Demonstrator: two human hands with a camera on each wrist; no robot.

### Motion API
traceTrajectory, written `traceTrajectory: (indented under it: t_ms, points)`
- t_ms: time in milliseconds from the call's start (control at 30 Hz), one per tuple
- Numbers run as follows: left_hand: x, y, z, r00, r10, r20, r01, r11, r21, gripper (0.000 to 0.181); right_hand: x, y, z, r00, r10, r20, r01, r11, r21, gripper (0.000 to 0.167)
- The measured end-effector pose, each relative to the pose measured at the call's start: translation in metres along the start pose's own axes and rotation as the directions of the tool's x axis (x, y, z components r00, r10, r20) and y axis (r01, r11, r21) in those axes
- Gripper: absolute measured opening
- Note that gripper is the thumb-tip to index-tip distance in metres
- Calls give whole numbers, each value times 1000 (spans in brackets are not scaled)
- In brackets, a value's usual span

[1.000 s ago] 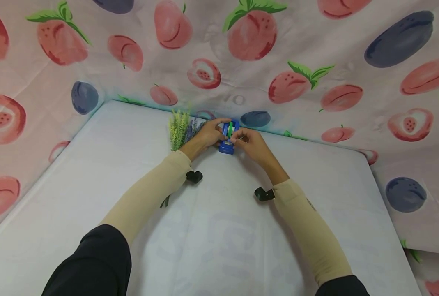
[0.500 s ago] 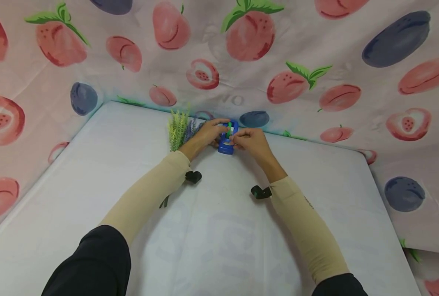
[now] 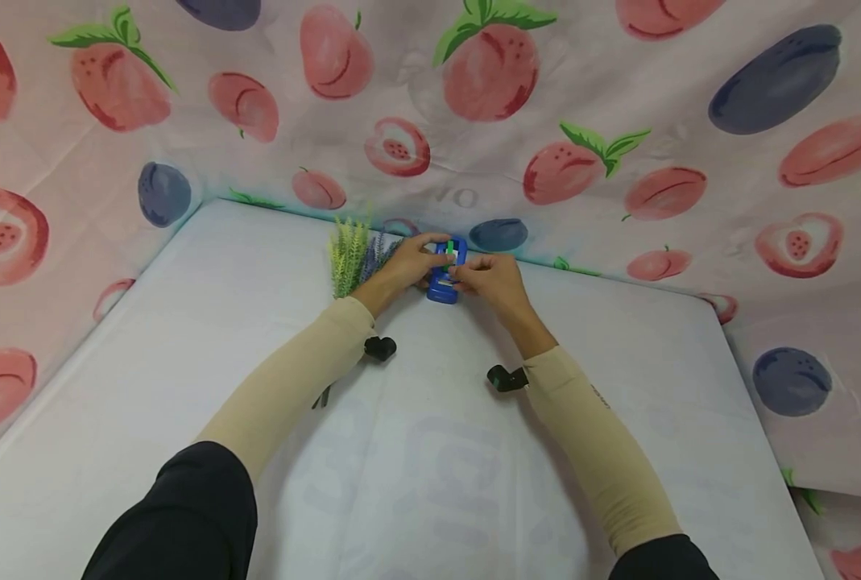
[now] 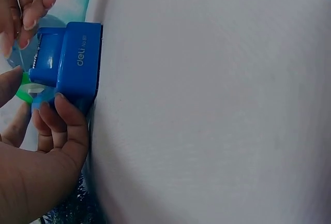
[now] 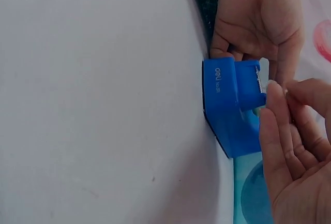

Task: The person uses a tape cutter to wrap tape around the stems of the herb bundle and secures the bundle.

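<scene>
A blue tape dispenser (image 3: pixel 442 293), marked "deli" in the left wrist view, stands on the white table near its far edge. A green ring (image 4: pixel 23 92) at the tape roll shows inside it. My left hand (image 3: pixel 407 263) holds the dispenser from the left, its curled fingers (image 4: pixel 67 118) against the side. On the right, my right hand (image 3: pixel 498 279) pinches a thin clear strip of tape (image 5: pixel 264 71) beside the toothed cutter (image 5: pixel 258 78) between thumb and forefinger. How much tape is out is hard to see.
Left of the dispenser lie artificial flowers, a yellow-green bunch (image 3: pixel 348 256) and a purple bunch (image 3: pixel 374 256), partly behind my left forearm. Their stems (image 3: pixel 323 396) stick out below it. A fruit-printed cloth (image 3: pixel 473 161) rises behind the table (image 3: pixel 430 451).
My right hand and forearm have shifted slightly left, staying close to the dispenser. The left hand holds nearly the same place, and the dispenser stays put.
</scene>
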State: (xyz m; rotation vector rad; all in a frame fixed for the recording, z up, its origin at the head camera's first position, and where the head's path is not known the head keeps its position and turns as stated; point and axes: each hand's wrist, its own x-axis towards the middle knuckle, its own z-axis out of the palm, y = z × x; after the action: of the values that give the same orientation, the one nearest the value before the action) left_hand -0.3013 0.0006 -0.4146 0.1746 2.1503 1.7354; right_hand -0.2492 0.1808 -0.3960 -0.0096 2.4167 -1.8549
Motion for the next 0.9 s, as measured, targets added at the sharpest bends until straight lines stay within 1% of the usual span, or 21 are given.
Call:
traceTrajectory:
  t_ms: [167,267,367,500,567,733,833,900]
  points:
    - [1,0,0,1000,3,-1,-3,1000,-5,49,-2,-5,1,998,64,-4,-64,997,54,28]
    - [1,0,0,1000,-2,-1,2,1000,-8,49,-3,-7,0,996,86,-4,-86,994,71,28]
    - [0,0,-1,1000,-8,4,8,1000,-6,49,-3,-6,0,996,88,-13,-87,994,70,28]
    - [-1,0,-1,1000,-14,13,14,1000,-11,50,-2,-2,1,995,80,-56,-75,994,76,28]
    - [-1,0,-1,1000,-15,14,15,1000,-17,51,-1,-1,3,994,75,-74,-69,994,82,25]
    - [0,0,0,1000,-17,11,17,1000,-25,49,-1,0,8,993,76,-91,-68,994,87,20]
    - [0,0,0,1000,-13,8,13,1000,-20,49,-1,-2,8,992,92,-90,-80,987,136,18]
    - [0,0,0,1000,-7,5,7,1000,-18,49,0,-3,8,990,109,-85,-93,980,174,21]
